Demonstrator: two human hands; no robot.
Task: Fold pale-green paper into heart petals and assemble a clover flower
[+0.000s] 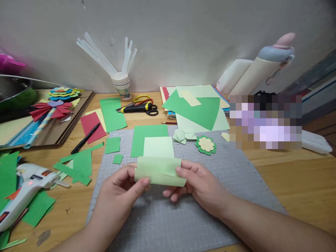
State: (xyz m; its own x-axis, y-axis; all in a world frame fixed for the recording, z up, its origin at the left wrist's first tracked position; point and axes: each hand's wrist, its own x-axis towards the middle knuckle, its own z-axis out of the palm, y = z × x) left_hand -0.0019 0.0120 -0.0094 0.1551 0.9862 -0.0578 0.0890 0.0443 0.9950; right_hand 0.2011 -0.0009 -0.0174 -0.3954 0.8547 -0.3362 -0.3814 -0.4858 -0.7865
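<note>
Both my hands hold a light green paper sheet (159,170) rolled or folded over, just above the grey cutting mat (183,217). My left hand (119,190) pinches its left end with thumb and fingers. My right hand (195,182) grips the right end, thumb on top. Just behind it on the mat lie a pale green rectangle (158,147) and a darker green sheet (148,134).
A white glue gun (25,190) lies at the left among green scraps (78,164). Scissors (140,105), a black pen (85,138), a cup of glue sticks (122,84), stacked coloured paper (199,108), a paper flower (206,144) and a tray of paper crafts (56,105) surround the mat.
</note>
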